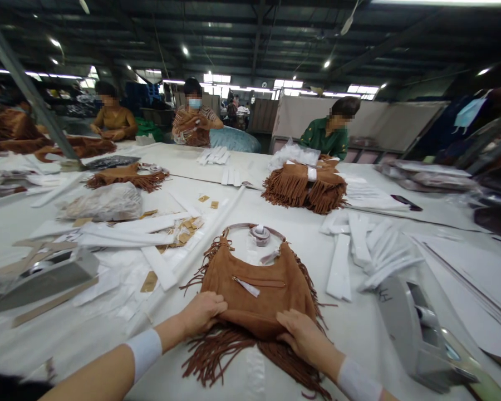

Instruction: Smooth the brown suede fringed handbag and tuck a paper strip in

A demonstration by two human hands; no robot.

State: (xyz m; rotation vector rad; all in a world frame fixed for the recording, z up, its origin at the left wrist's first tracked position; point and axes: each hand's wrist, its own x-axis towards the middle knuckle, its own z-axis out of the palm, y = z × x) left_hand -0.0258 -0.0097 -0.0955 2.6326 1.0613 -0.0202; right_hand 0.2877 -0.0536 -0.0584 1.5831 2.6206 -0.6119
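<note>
I watch the left hand [206,311] and right hand [303,334] hold the lower edge of a brown fringed bag [259,303] on the white surface [307,234], tape dispensers [401,323] either side, a fringed stack [303,192] beyond.

Both your hands are bare. Behind your left grip [204,313], past the wrist, you wear a broad white cuff [144,352], plain, smooth and wrapped close around the forearm, with a clean front edge. A matching white cuff [358,380] sits behind your right grip [307,337], just as broad and unmarked on the side that shows. Further back from the left grip, beyond its cuff, your forearm is bare; the cuffs' material is unclear.
</note>
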